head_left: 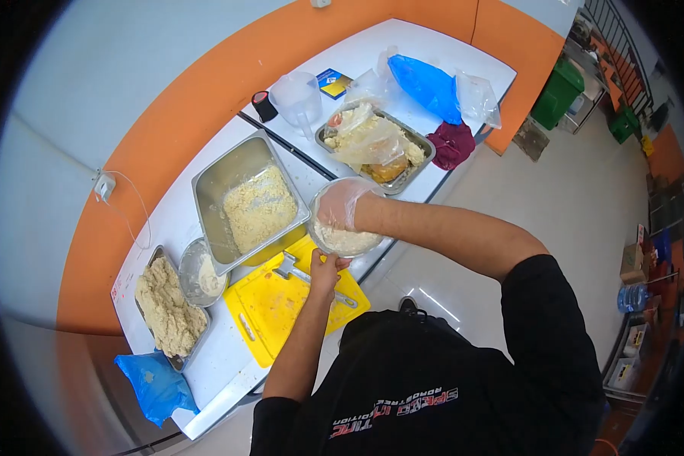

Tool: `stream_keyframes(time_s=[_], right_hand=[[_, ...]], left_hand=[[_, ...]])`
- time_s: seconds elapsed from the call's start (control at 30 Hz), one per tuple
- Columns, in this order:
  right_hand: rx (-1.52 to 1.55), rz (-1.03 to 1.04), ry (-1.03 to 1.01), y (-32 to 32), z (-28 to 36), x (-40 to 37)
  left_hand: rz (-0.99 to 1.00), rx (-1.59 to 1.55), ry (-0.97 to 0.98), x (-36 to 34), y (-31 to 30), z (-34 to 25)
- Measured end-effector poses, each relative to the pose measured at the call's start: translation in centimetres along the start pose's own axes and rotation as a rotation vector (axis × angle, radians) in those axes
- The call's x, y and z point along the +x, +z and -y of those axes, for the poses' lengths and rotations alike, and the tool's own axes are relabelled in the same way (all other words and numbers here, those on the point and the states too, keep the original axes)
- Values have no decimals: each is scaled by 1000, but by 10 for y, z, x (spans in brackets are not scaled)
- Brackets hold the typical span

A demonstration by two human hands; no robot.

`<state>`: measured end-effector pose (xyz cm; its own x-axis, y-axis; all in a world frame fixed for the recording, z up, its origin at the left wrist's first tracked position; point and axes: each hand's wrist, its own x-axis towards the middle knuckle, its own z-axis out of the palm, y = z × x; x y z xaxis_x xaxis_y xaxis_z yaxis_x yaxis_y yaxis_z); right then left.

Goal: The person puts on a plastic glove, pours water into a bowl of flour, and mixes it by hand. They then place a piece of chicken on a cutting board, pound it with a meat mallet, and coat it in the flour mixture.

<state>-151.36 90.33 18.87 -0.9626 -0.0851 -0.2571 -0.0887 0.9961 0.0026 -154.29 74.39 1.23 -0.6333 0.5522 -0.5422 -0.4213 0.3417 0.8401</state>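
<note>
Reaches with the right hand (339,206), in a clear plastic glove, into the round bowl (312,232) of pale powder (353,242); cannot tell finger closure through the blurred film. Grips the bowl's near edge with bare left hand (327,272), fingers closed on it. Locates bowl between deep metal pan (211,204) and shallow metal tray (428,155), beside yellow cutting board (262,311).

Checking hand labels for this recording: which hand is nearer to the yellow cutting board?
The left. The left hand is over the board's edge, at the bowl's near rim; the right hand, in clear plastic, is farther off, inside the bowl.
</note>
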Motion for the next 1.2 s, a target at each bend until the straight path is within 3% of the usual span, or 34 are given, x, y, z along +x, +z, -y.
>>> stream_keyframes(time_s=[0.27, 0.53, 0.8, 1.2], right_hand=[[-6, -10, 121, 5, -46, 4], [-25, 113, 227, 22, -69, -33], [43, 113, 141, 16, -53, -59], [31, -6, 67, 10, -45, 3]], left_hand=[[-27, -6, 40, 8, 3, 10], [-56, -111, 20, 10, 7, 10], [-56, -72, -12, 13, 13, 12], [-29, -18, -27, 10, 14, 5]])
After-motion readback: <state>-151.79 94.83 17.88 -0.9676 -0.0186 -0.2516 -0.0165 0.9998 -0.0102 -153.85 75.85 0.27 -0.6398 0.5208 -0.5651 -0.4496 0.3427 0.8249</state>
